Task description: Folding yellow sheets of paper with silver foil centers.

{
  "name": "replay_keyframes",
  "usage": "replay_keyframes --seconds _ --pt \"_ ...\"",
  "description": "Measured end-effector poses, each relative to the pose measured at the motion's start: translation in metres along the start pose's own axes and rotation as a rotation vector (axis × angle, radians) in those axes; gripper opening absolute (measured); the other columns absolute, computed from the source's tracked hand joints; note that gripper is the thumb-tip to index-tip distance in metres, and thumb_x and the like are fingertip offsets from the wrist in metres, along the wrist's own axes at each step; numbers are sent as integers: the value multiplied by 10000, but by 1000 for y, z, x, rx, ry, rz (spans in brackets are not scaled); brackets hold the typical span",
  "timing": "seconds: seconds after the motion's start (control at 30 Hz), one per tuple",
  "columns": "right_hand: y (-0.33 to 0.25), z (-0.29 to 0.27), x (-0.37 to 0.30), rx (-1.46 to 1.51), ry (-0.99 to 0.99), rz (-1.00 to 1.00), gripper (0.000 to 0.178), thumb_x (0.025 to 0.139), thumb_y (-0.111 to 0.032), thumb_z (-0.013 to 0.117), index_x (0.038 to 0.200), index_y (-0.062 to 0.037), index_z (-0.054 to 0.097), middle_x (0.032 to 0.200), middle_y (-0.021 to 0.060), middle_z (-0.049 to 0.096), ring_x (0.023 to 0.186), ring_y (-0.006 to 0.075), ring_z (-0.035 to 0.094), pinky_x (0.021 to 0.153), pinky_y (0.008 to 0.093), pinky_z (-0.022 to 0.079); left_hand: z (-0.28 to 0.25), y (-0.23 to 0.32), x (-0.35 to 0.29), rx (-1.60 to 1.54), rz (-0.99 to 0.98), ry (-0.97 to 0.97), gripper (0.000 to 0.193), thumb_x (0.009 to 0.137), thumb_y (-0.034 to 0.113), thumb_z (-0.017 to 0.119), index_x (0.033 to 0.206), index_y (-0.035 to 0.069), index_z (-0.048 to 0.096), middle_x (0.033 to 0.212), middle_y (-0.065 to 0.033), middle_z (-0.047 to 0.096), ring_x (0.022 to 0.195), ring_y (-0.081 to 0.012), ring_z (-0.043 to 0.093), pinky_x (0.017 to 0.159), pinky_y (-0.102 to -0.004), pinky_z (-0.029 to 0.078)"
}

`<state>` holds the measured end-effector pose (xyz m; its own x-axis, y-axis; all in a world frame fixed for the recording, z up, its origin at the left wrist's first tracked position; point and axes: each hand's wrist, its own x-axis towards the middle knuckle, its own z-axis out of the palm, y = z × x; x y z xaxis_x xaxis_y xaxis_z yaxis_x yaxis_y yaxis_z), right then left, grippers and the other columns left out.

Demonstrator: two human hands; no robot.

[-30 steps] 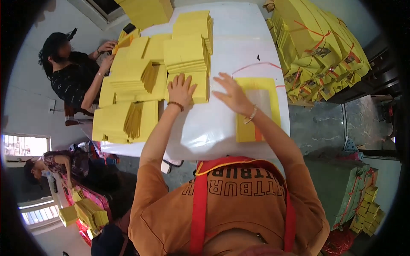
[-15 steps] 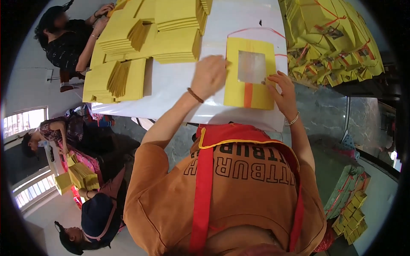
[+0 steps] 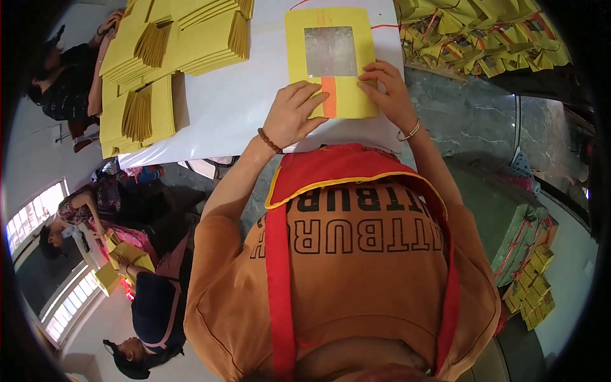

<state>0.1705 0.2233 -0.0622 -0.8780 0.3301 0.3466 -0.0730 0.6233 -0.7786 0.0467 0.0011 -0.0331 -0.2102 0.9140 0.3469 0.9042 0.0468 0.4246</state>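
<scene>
The left hand (image 3: 291, 114) has moved onto the flat yellow paper rectangle (image 3: 349, 89), loosely open across its orange strip (image 3: 329, 105); the right hand (image 3: 391, 92), half-open, touches its edge on the white worktop (image 3: 223, 105).

On the glossy white bench (image 3: 219, 95), yellow paper stacks (image 3: 207, 48) crowd the left side; near the right edge lies a flat yellow piece (image 3: 354, 95) bearing a grey panel (image 3: 330, 52) and orange strip (image 3: 330, 107), a red cord (image 3: 385, 27) beside it

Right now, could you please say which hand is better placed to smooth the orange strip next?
Probably the left hand: its fingertips reach the orange strip, while the right hand is at the right edge of the yellow envelope.
</scene>
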Motion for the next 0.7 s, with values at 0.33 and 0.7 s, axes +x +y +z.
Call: replay_keyframes --seconds 0.33,0.7 --pt "10 3 -5 350 -48 229 239 894 -209 526 928 -26 675 1061 76 563 1051 205 496 922 308 382 -9 -6 8 -129 -35 -5 176 808 177 640 939 60 651 813 -95 625 777 -256 582 689 -337 477" --pt "17 3 -16 397 -98 123 478 988 -331 248 1078 -14 595 1203 96 458 1181 200 408 1018 325 284 -14 -6 17 -459 -400 -40 166 849 102 578 995 49 635 836 -115 635 730 -275 596 673 -324 484"
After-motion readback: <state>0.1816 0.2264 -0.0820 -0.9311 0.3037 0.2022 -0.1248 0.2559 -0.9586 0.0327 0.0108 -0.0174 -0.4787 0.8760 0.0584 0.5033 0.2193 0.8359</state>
